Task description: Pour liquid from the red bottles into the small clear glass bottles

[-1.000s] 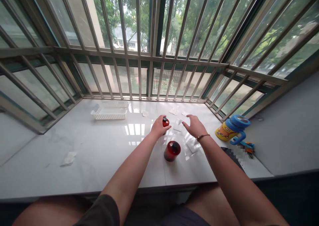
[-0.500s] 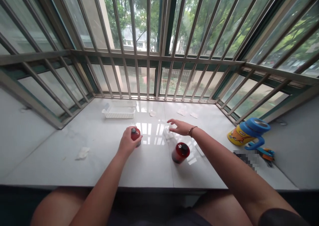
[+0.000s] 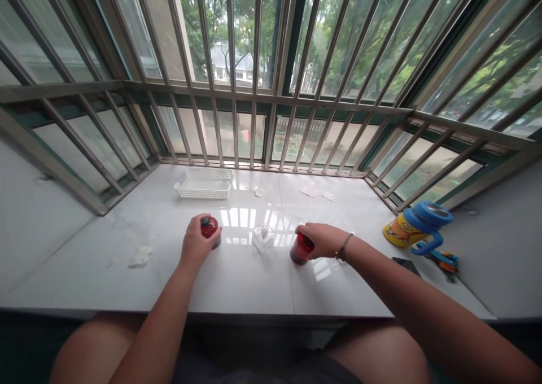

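Observation:
My left hand [image 3: 195, 244] is wrapped round a dark red bottle [image 3: 210, 228] with a black cap, which stands upright on the white countertop [image 3: 237, 291]. A second dark red bottle [image 3: 300, 252] stands to the right, and my right hand [image 3: 324, 239] grips it from above and the right side, hiding its top. Between the two bottles lies a small clear, crumpled-looking thing [image 3: 263, 239]; I cannot make out whether it is plastic or glass. Neither hand touches it.
A white plastic basket [image 3: 203, 186] sits at the back left. White scraps [image 3: 141, 256] lie at the left, others [image 3: 310, 191] by the window bars. At the right are a blue and yellow mug-like bottle [image 3: 417, 226], a phone-like dark slab [image 3: 405, 266] and an orange-blue toy-like item [image 3: 442, 260].
My left hand and its bottle have moved left. My right hand has come back from the clear thing and closed on the second bottle. The clear thing now lies farther left and closer to me.

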The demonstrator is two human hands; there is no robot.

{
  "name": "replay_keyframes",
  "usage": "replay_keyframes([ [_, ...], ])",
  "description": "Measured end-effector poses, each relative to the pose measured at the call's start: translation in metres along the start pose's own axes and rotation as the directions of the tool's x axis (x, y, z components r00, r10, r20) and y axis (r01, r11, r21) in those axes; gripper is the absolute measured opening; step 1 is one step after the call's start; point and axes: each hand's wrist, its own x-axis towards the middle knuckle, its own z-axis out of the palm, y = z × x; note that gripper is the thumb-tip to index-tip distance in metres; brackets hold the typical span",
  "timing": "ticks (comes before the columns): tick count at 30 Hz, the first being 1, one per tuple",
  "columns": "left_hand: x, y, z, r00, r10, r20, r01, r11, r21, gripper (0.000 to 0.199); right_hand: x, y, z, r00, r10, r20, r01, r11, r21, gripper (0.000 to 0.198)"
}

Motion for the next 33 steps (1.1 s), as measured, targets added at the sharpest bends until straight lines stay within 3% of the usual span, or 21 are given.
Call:
replay_keyframes([
  [7, 0.0, 0.0, -0.001, 1.0, 0.011, 0.012, -0.011, 1.0, 0.012, 0.048, 0.015, 0.034, -0.018, 0.963, 0.208, -0.171, -0.228, 0.968, -0.107, 0.094],
  [13, 0.0, -0.003, 0.001, 1.0, 0.023, -0.008, -0.023, 1.0, 0.012, 0.048, -0.004, 0.093, 0.007, 0.874, 0.484, 0.048, -0.466, 0.862, -0.2, 0.091],
  [17, -0.001, -0.002, 0.001, 1.0, 0.006, 0.024, -0.005, 1.0, -0.03, 0.047, -0.009, 0.12, 0.018, 0.88, 0.47, 0.072, -0.447, 0.87, -0.207, 0.083],
  [21, -0.004, 0.004, 0.0, 0.996, 0.007, 0.092, 0.002, 0.996, -0.093, 0.046, -0.009, 0.128, 0.012, 0.912, 0.39, -0.124, -0.408, 0.893, -0.189, 0.078],
  [25, -0.014, 0.011, 0.0, 0.991, 0.046, 0.123, -0.031, 0.992, -0.124, 0.047, -0.011, 0.11, -0.002, 0.869, 0.303, -0.392, -0.396, 0.9, -0.18, 0.055],
  [28, -0.024, 0.015, 0.004, 0.987, 0.073, 0.146, -0.05, 0.987, -0.153, 0.051, -0.012, 0.068, -0.001, 0.807, 0.182, -0.562, -0.302, 0.945, -0.128, 0.029],
  [31, -0.034, 0.02, 0.008, 0.981, 0.09, 0.172, -0.06, 0.983, -0.172, 0.048, -0.006, 0.007, 0.016, 0.698, -0.029, -0.715, 0.075, 0.997, 0.033, 0.019],
  [33, -0.039, 0.024, 0.011, 0.979, 0.11, 0.173, -0.079, 0.98, -0.181, 0.043, 0.008, -0.034, 0.033, 0.714, -0.063, -0.698, 0.232, 0.961, 0.15, 0.018],
])
